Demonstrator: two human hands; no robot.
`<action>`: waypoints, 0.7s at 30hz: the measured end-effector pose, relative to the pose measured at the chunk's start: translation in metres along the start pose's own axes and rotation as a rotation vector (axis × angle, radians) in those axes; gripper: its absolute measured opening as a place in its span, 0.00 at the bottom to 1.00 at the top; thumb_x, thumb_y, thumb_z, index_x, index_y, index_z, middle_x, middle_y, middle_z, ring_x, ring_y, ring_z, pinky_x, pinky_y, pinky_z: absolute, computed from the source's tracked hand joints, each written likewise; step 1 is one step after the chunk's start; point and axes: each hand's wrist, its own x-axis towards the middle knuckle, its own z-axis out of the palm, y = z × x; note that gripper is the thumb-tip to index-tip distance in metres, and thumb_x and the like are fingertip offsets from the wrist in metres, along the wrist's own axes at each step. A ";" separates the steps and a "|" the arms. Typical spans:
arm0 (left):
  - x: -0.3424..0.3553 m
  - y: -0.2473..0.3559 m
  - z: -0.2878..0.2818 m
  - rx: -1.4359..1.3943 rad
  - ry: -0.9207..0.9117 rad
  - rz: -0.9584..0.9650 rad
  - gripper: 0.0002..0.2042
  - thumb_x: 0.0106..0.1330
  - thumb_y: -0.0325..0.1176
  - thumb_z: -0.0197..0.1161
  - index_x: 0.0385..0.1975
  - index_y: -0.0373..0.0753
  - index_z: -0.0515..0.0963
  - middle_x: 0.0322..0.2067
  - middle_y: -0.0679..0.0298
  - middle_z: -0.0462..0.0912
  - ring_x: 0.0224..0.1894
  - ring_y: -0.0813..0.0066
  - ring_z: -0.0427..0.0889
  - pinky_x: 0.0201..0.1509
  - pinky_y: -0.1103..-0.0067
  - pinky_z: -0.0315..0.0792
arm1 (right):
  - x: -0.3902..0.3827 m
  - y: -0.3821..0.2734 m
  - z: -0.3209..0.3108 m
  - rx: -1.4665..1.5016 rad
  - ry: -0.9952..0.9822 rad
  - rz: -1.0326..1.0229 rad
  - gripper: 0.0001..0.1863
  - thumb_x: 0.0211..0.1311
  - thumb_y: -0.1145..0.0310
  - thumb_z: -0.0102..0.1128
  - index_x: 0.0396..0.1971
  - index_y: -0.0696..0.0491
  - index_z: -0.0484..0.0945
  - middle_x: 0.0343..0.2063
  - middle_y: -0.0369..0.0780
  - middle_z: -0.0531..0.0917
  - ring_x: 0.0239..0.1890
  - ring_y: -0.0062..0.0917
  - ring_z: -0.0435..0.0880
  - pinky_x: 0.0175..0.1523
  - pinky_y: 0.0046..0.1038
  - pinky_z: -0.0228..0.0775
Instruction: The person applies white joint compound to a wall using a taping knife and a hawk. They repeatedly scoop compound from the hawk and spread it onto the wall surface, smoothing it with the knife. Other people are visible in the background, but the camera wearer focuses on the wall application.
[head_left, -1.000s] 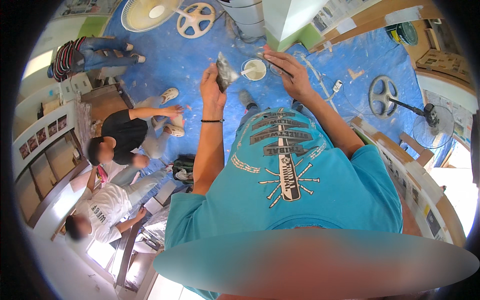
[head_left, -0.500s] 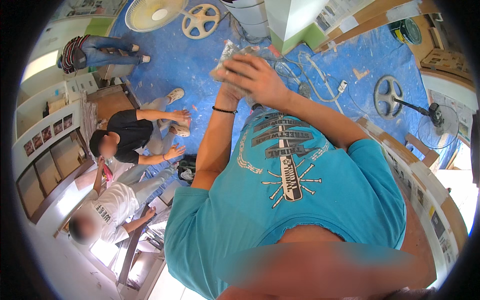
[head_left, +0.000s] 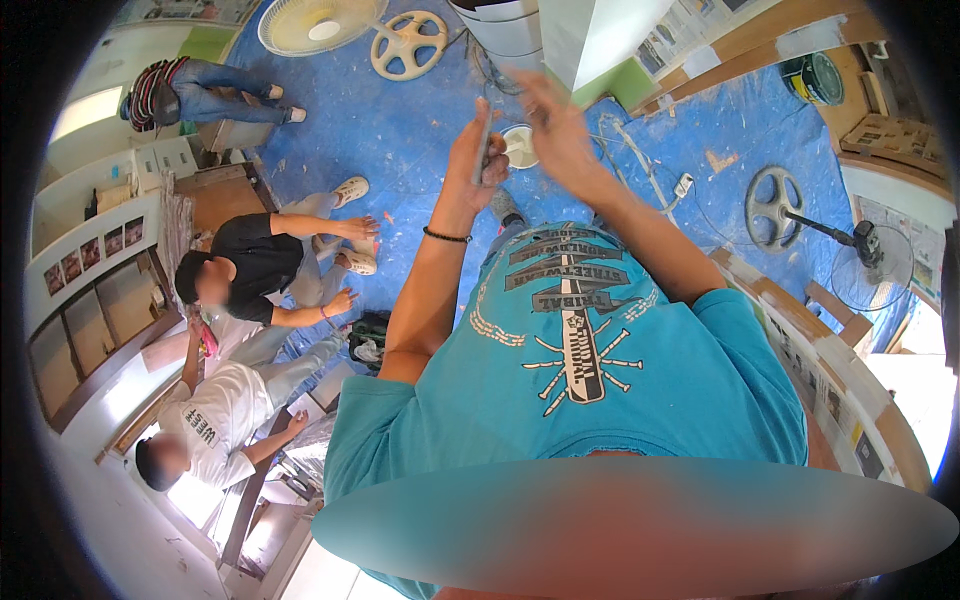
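Note:
My left hand [head_left: 468,158] is closed round a thin, flat grey tool [head_left: 484,140], held upright and seen nearly edge-on. My right hand [head_left: 558,135] is raised to its right, apart from it and smeared by motion; I cannot make out whether it holds anything. Between and beyond both hands, a round white pot [head_left: 521,134] with pale contents and something sticking out of it stands on the blue floor sheet [head_left: 320,115], partly hidden by my fingers. My shoes show below the pot.
Two seated people [head_left: 255,270] [head_left: 205,420] are at my left; another [head_left: 190,92] bends behind them. A cream fan [head_left: 325,25] stands ahead, a grey fan [head_left: 865,255] at right. A white column [head_left: 600,40], a dark bucket [head_left: 815,78] and loose cables [head_left: 630,150] surround the floor.
Half a second ago my right hand lay over my left; it has lifted away to the upper right. The tool in my left hand has turned from face-on to edge-on.

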 end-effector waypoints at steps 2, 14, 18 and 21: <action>-0.008 -0.001 -0.005 0.330 0.585 0.238 0.20 0.76 0.43 0.59 0.59 0.37 0.72 0.46 0.58 0.84 0.46 0.70 0.85 0.45 0.76 0.82 | 0.002 0.006 -0.014 0.027 0.044 -0.032 0.27 0.69 0.78 0.52 0.67 0.46 0.72 0.59 0.44 0.77 0.58 0.42 0.77 0.63 0.38 0.70; -0.023 0.017 0.040 0.518 0.523 0.981 0.28 0.79 0.45 0.54 0.69 0.31 0.65 0.59 0.54 0.77 0.59 0.66 0.79 0.64 0.67 0.76 | -0.021 -0.033 -0.017 0.072 -0.099 -0.040 0.25 0.73 0.75 0.51 0.69 0.51 0.69 0.60 0.49 0.75 0.60 0.46 0.75 0.66 0.40 0.67; -0.011 0.004 0.056 0.861 0.586 1.200 0.32 0.80 0.51 0.49 0.71 0.29 0.63 0.67 0.54 0.71 0.61 0.72 0.75 0.64 0.73 0.72 | -0.028 -0.043 -0.001 0.101 -0.140 -0.169 0.26 0.70 0.77 0.54 0.68 0.51 0.70 0.60 0.47 0.75 0.60 0.45 0.74 0.66 0.40 0.68; -0.004 -0.005 0.064 0.802 0.525 1.217 0.32 0.80 0.52 0.48 0.71 0.28 0.63 0.67 0.54 0.71 0.59 0.74 0.75 0.61 0.76 0.71 | -0.033 -0.047 0.006 0.068 -0.110 -0.287 0.29 0.65 0.80 0.56 0.67 0.53 0.71 0.59 0.47 0.75 0.58 0.44 0.74 0.64 0.39 0.70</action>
